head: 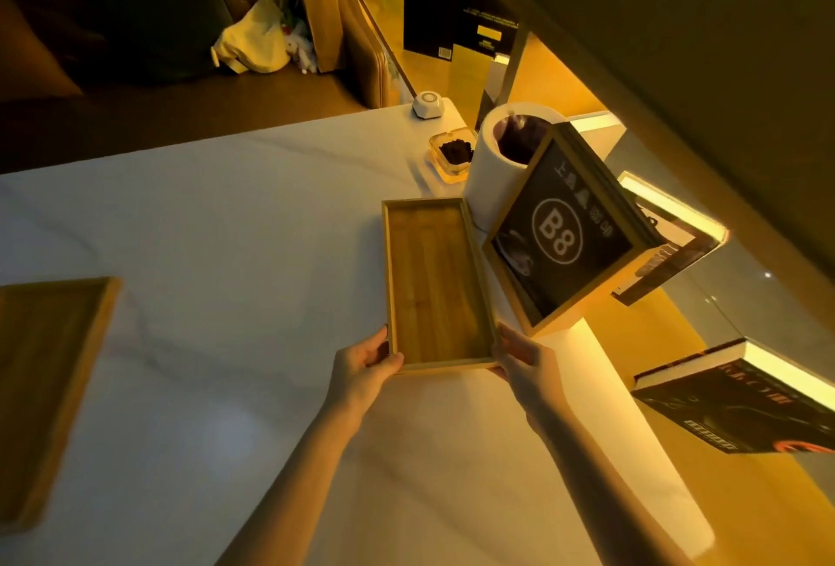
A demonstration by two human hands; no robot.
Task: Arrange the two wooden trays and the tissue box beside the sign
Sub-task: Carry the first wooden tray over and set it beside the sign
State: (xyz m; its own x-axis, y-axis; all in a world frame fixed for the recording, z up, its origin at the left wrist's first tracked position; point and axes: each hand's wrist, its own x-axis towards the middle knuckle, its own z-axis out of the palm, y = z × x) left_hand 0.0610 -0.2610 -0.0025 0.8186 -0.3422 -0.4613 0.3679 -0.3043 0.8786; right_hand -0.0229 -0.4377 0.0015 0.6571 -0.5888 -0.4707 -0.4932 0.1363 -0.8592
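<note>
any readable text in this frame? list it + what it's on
"B8" in a white circle: on the wood-framed sign beside the tray.
Small characters above and right of the circle on that sign: too blurred to read.
Lettering on the dark book at right: blurred, unreadable.
Print on the black boxes at the back: too small to read.
Wooden tray: no text.

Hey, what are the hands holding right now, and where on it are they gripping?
The wooden tray beside the B8 sign. The left hand grips its near left corner, the right hand its near right corner.
</note>
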